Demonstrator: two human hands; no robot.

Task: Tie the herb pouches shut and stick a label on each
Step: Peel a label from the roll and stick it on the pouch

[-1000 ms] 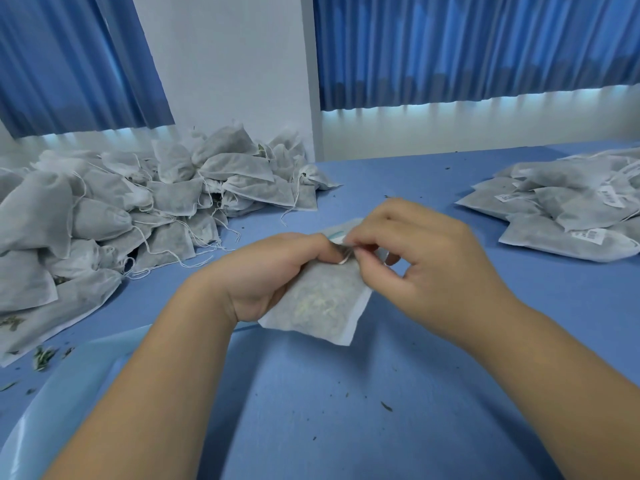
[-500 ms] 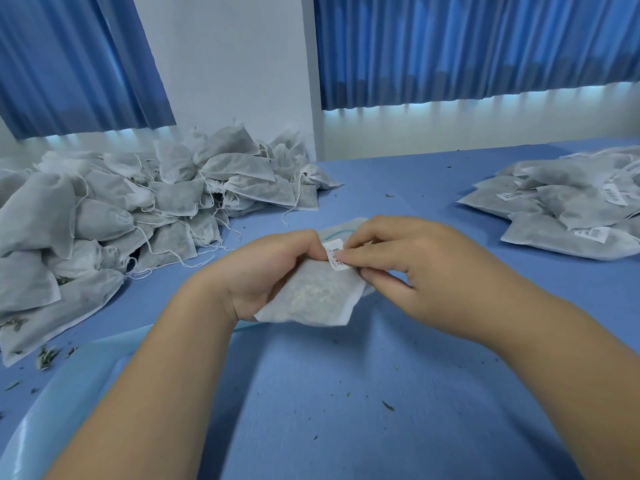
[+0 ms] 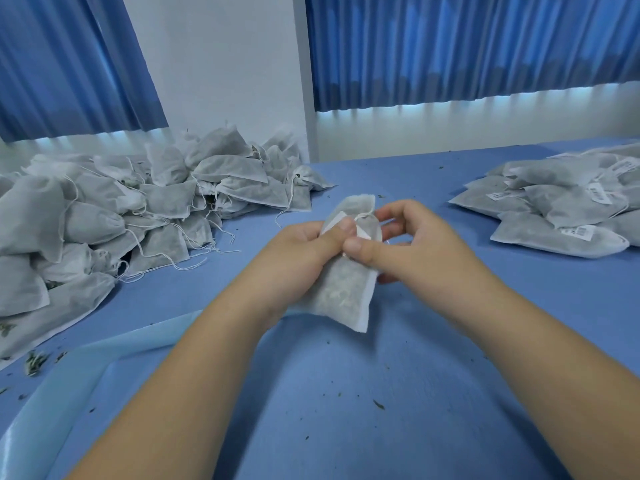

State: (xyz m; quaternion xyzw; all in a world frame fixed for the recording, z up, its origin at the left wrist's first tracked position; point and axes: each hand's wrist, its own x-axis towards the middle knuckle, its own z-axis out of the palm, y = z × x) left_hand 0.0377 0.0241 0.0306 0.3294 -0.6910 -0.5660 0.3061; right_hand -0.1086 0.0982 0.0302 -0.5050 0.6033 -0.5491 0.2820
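Over bare tabletop [image 3: 346, 393], left hand [image 3: 301, 251] and right hand [image 3: 408, 244] pinch the pouch [image 3: 343, 292].

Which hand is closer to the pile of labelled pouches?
Right. The right hand is on the side toward the labelled pouches, apart from them; the left hand lies farther left, holding the pouch.

Pouch [image 3: 346, 289] held between left hand [image 3: 304, 254] and right hand [image 3: 408, 244]: thin matt cloth, gauzy and half-sheer, flecked contents showing through. Drawstring [image 3: 367, 215]: fine white thread. Label [image 3: 335, 219] under the thumbs: smooth white paper. Heap of pouches [image 3: 104, 216] left of the left hand: same matt cloth. Labelled stack [image 3: 554, 209] right of the right hand: same cloth, printed paper tags. Table [image 3: 346, 410] beneath the hands: smooth matt blue. Sheet [image 3: 69, 375] beside the left forearm: pale, translucent, slightly glossy, plastic-like.
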